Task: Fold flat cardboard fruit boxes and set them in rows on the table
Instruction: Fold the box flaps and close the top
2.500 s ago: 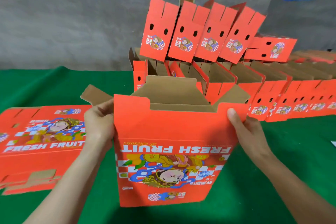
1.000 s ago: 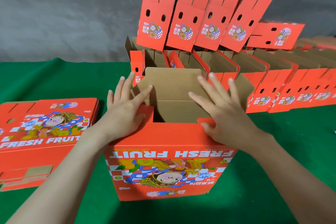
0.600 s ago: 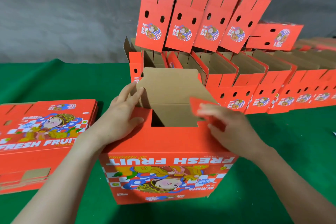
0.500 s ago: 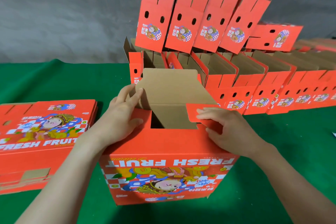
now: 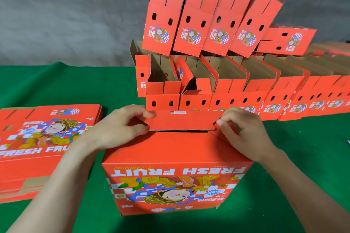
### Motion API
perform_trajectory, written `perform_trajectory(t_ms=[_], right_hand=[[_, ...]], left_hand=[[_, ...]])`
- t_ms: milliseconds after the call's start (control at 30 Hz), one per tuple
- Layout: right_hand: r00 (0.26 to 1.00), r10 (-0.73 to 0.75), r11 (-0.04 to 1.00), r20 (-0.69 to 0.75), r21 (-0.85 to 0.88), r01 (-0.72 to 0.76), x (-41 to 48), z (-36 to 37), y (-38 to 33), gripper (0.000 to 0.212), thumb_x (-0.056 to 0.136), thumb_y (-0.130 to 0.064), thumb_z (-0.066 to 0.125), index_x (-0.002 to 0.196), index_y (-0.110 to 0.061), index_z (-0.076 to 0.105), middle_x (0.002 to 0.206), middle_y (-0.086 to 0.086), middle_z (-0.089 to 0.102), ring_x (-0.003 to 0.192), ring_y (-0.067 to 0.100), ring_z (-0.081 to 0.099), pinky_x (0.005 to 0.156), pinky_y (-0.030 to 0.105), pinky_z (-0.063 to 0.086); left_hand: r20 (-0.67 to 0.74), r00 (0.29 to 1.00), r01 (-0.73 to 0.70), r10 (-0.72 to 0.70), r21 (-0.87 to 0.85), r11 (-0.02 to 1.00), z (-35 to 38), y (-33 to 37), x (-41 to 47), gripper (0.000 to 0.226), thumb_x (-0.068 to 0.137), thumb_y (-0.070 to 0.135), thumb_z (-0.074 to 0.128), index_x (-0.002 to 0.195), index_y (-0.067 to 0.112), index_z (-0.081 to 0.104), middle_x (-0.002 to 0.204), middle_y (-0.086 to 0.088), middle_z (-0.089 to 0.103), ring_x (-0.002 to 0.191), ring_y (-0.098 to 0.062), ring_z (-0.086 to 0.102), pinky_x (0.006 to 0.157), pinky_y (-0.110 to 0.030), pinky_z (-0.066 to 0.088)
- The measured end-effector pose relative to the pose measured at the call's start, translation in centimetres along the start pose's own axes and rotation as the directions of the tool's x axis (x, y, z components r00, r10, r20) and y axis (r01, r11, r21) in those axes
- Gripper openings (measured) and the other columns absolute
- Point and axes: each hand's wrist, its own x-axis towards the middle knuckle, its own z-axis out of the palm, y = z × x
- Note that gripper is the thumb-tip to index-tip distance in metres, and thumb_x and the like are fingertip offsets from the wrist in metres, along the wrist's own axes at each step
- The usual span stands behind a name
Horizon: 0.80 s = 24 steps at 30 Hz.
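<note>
Head | left hand [image 5: 121,128], right hand [image 5: 244,130] pinch box flap [image 5: 181,122] | flat stack [image 5: 47,138] cropped

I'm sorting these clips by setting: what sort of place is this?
Likely a packing workshop or warehouse: rows of folded fruit boxes on a green-covered table, a stack of flat boxes at the left, a bare concrete wall behind.

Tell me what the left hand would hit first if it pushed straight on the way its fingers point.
The left hand pinches the red flap of the box being folded, so that comes first. Beyond it, probably the nearest folded box in the front row; depth is unclear.
</note>
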Motion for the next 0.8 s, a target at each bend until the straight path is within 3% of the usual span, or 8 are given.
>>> perform_trajectory(t_ms=[100,200,267,367,467,600,733,800], right_hand=[[0.997,0.059,0.998,0.043,-0.031,-0.057,0.6,-0.1,-0.4,0.014,0.087,-0.022,0.061,0.088,-0.008,0.063,0.091,-0.005,0.057,0.085,0.011,0.049,0.080,0.020,0.036],[0.928,0.183,0.965,0.324,0.123,-0.233,1.5,0.0,-0.9,0.017,0.091,-0.018,0.063,0.108,-0.014,0.063,0.116,-0.009,0.055,0.115,-0.002,0.045,0.093,0.001,0.024],[0.894,0.186,0.970,0.407,0.072,-0.234,2.0,0.4,-1.0,0.024,0.088,-0.019,0.065,0.112,-0.017,0.062,0.121,-0.009,0.055,0.120,0.000,0.043,0.091,-0.002,0.020],[0.856,0.240,0.971,0.458,-0.093,-0.222,2.3,1.1,-1.3,0.035,0.085,-0.027,0.065,0.119,-0.024,0.055,0.137,-0.009,0.046,0.132,0.009,0.031,0.104,0.020,0.019],[0.844,0.271,0.960,0.462,-0.194,-0.201,2.0,1.7,-1.1,0.038,0.082,-0.036,0.066,0.116,-0.031,0.051,0.137,-0.013,0.040,0.134,0.013,0.027,0.104,0.031,0.016],[0.848,0.280,0.948,0.450,-0.266,-0.171,1.4,2.5,-1.1,0.036,0.077,-0.037,0.071,0.099,-0.030,0.044,0.127,-0.009,0.036,0.123,0.014,0.028,0.110,0.043,0.015],[0.855,0.262,0.951,0.448,-0.268,-0.152,1.5,2.8,-1.2,0.038,0.074,-0.037,0.074,0.090,-0.029,0.041,0.125,-0.008,0.034,0.116,0.017,0.032,0.102,0.035,0.018],[0.854,0.276,0.943,0.441,-0.296,-0.152,1.6,2.9,-1.3,0.038,0.074,-0.039,0.074,0.090,-0.030,0.040,0.127,-0.009,0.033,0.117,0.016,0.031,0.105,0.038,0.017]], left_hand=[[0.057,0.998,0.016,-0.015,-0.026,1.000,-0.4,0.0,0.2,0.029,0.088,0.004,0.059,0.109,0.023,0.063,0.120,0.019,0.058,0.113,0.011,0.043,0.098,-0.001,0.020],[0.115,0.993,0.037,-0.033,-0.026,0.999,-0.6,0.3,0.5,0.021,0.090,0.012,0.059,0.101,0.029,0.063,0.104,0.034,0.047,0.095,0.031,0.038,0.081,0.012,0.019],[0.080,0.996,0.039,-0.045,0.074,0.997,-0.3,0.4,0.6,0.019,0.084,0.030,0.068,0.102,0.029,0.061,0.101,0.028,0.050,0.093,0.021,0.046,0.083,0.002,0.032],[0.035,0.995,0.088,-0.099,0.227,0.970,0.5,0.7,1.0,0.056,0.074,0.040,0.076,0.122,0.027,0.050,0.117,0.007,0.048,0.113,-0.011,0.045,0.100,-0.025,0.035],[0.024,0.982,0.170,-0.188,0.318,0.933,1.1,0.9,1.5,0.094,0.070,0.045,0.077,0.146,0.031,0.024,0.135,-0.001,0.035,0.131,-0.021,0.029,0.111,-0.036,0.028],[0.019,0.978,0.174,-0.206,0.461,0.870,2.3,1.1,1.6,0.099,0.071,0.050,0.075,0.149,0.036,0.016,0.134,-0.001,0.027,0.130,-0.021,0.022,0.108,-0.047,0.032],[-0.005,0.979,0.178,-0.202,0.496,0.850,2.6,0.9,1.3,0.097,0.071,0.053,0.072,0.148,0.039,0.015,0.132,0.000,0.026,0.129,-0.020,0.022,0.105,-0.048,0.035],[-0.024,0.979,0.188,-0.204,0.505,0.843,2.8,0.9,1.3,0.097,0.071,0.053,0.072,0.148,0.040,0.015,0.132,0.001,0.026,0.129,-0.019,0.022,0.103,-0.049,0.038]])
